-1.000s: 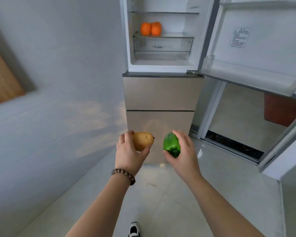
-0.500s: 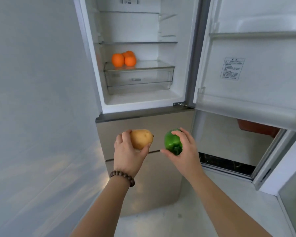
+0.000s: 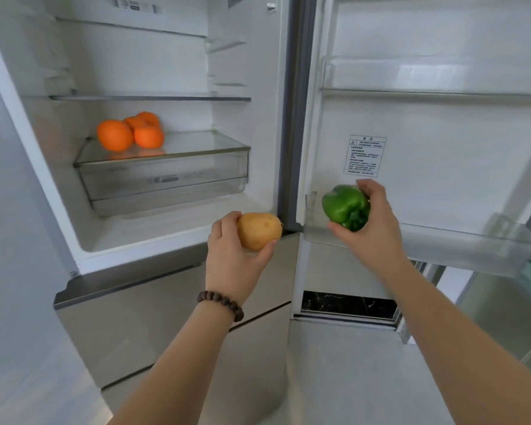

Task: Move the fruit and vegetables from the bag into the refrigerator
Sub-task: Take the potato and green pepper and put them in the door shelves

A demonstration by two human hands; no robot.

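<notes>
Fingers of left hand (image 3: 233,256) wrap potato (image 3: 259,230), right hand (image 3: 371,228) cups green pepper (image 3: 345,207); both now raised to open refrigerator (image 3: 172,237); placement imminent.

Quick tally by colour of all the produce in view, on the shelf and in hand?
Orange: 3 oranges on the glass shelf
Tan: 1 potato, in the left hand
Green: 1 bell pepper, in the right hand
Total: 5

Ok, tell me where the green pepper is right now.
In the head view, the green pepper is held in the right hand, right of the potato, in front of the open fridge door's lower shelf.
</notes>
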